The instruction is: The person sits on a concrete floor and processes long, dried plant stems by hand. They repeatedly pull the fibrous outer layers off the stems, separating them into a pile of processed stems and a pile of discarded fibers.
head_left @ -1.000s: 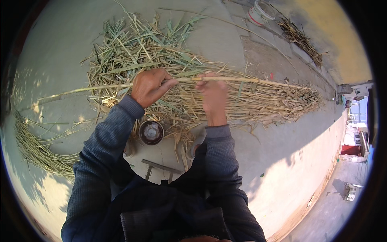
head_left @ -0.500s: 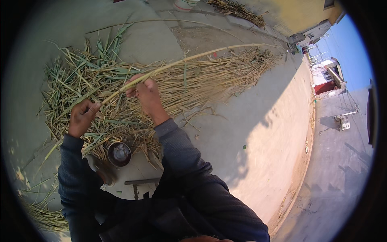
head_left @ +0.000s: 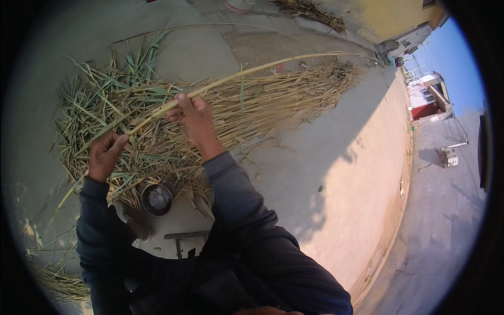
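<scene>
A long pale yellow reed stalk [head_left: 229, 80] stretches from my hands toward the far right, curving at its thin end. My left hand [head_left: 105, 152] pinches its near, thicker end between thumb and fingers. Farther along, my right hand [head_left: 193, 119] is closed round the same stalk, thumb on top. Below both hands lies a broad heap of cut stalks and green leaf strips [head_left: 105, 110], spread out on the left. To the right it runs into a long bundle of straight dry stalks [head_left: 283, 94].
A dark round bowl [head_left: 156, 200] sits by my foot, with a small metal stand [head_left: 186, 235] beside it. More thin stalks [head_left: 60, 283] lie at the lower left. A stalk pile [head_left: 310, 13] and a white bucket [head_left: 240, 5] are at the far edge. Concrete ground [head_left: 315, 173] extends right.
My right hand has shifted slightly, and its thumb now lies on top of the stalk. The stalk's far part sits a little higher in view. My left hand keeps its place.
</scene>
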The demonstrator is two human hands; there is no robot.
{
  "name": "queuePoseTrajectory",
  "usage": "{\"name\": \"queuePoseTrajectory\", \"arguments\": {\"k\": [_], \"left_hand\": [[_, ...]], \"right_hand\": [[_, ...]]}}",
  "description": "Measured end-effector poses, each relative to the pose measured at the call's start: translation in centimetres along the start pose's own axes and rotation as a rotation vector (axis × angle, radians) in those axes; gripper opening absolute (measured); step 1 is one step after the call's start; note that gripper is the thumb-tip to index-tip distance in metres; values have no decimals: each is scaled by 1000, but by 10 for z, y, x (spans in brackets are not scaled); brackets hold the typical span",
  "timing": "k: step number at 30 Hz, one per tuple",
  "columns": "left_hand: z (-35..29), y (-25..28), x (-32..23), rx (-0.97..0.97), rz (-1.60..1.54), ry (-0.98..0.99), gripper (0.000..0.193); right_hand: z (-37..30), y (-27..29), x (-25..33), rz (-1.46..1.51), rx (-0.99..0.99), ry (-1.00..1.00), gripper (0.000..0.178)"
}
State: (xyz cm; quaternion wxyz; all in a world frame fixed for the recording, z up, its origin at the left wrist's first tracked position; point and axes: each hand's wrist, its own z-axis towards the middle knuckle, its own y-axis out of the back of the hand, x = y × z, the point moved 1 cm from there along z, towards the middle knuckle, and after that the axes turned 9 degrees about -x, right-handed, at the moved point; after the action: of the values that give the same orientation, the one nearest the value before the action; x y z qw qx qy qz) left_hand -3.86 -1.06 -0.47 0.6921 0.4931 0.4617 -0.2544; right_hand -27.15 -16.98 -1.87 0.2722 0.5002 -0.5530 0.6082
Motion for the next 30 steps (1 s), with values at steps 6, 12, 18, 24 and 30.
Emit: {"name": "queuePoseTrajectory", "arguments": {"k": [6,12,18,24,30], "left_hand": [[-8,-9,-17,-280,330,-392,27],[-8,-6,-21,-323,343,-360,27],[-11,-5,-15,-277,279,-209,30],[-5,0,-8,-372,275,-183,29],[-1,18,2,-363,261,-163,31]], "right_hand": [[-2,0,2,-61,-167,-59,36],[-12,-12,-8,81,-266,-83,30],[-21,-17,-24,251,-277,-81,26],[-46,-29,-65,187,-91,-451,28],[-13,-35,-63,-556,85,-311,48]]}}
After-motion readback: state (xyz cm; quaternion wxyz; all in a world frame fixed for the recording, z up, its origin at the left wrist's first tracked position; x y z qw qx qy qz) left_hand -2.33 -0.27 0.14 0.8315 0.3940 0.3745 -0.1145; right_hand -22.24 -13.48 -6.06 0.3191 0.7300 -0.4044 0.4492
